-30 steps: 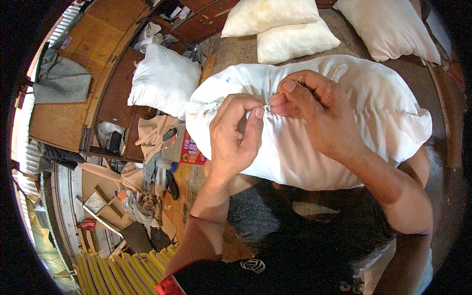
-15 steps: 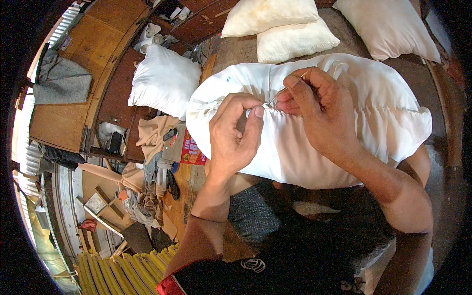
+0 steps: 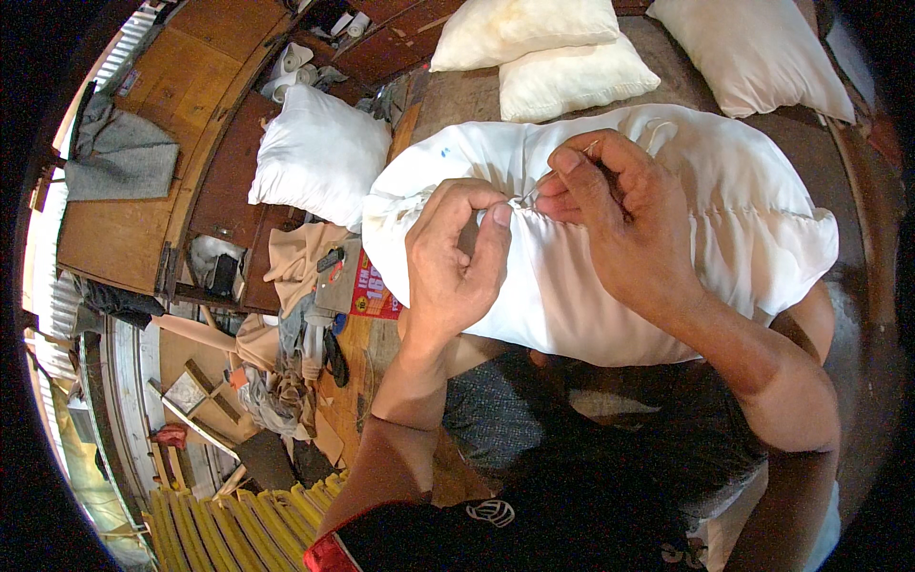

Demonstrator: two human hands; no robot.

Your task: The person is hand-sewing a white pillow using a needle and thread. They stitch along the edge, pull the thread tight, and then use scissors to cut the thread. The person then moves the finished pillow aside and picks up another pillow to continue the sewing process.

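- Cushion [image 3: 610, 296]: white, plump, laid across the lap; a gathered seam [image 3: 748, 214] is run along its length, and small blue marks are seen near its far left edge.
- Left hand [image 3: 453, 262]: thumb and forefinger brought together at the seam, cloth pinched between the tips.
- Right hand [image 3: 634, 205]: thumb and forefinger closed on a thin needle [image 3: 533, 194]; one end is raised above the forefinger, the other is pointed at the seam. Remaining fingers curled close to the cloth.
- Cabinet [image 3: 124, 234]: white cloth [image 3: 204, 252] and a black object [image 3: 224, 276] are held in its low open compartment; grey cloth [image 3: 119, 162] is draped above.
- White rolls [image 3: 289, 69] stored at upper left, just behind a white pillow [image 3: 319, 153].
- Cushion's left end set close by that pillow; contact cannot be told.
- Far edge: nearly met by two stacked pillows [image 3: 577, 81]. Bare board [image 3: 677, 62] is exposed between these and the right-hand pillow [image 3: 753, 57].
- Right end: brown surface exposed beyond it.
- Near edge: overlapped by both wrists; a dark gap is left between cushion and torso.
- Red package [image 3: 374, 294]: placed just beside the left wrist.
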